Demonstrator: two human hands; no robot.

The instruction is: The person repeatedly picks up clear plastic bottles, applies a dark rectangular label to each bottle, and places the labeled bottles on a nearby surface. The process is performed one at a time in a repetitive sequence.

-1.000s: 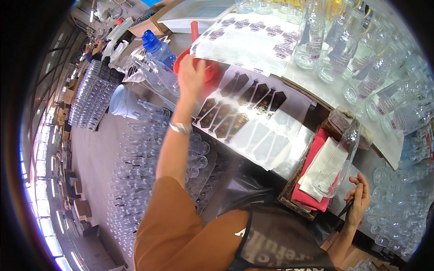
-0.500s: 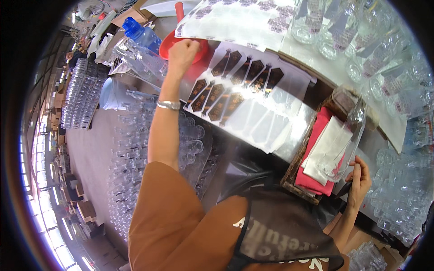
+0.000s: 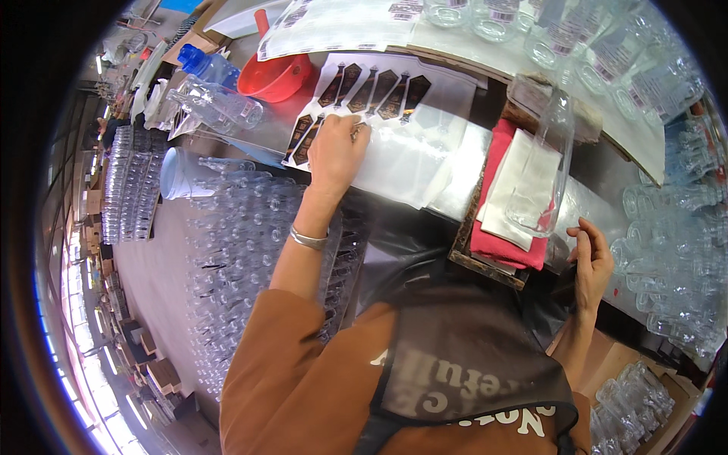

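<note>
Your label sheet (image 3: pixel 371 106) lies flat near the desk's far edge: white backing carrying two rows of dark, tie-shaped stickers with gold trim. The rows run slantwise, and the nearer part of the sheet is bare, glossy backing. Your clear plastic bottle (image 3: pixel 542 163) lies on its side toward the desk's right end, resting on white cloth over red, neck pointing away from you.

Bright, even daylight, strongest from windows along far left rim. Glare on clear plastic sheet (image 3: pixel 425 163) and glass bottles (image 3: pixel 667 220). Soft shadows only. Heavy fisheye bending, black vignette at edges. Slight blur on apron (image 3: pixel 462 371) near lower edge.
</note>
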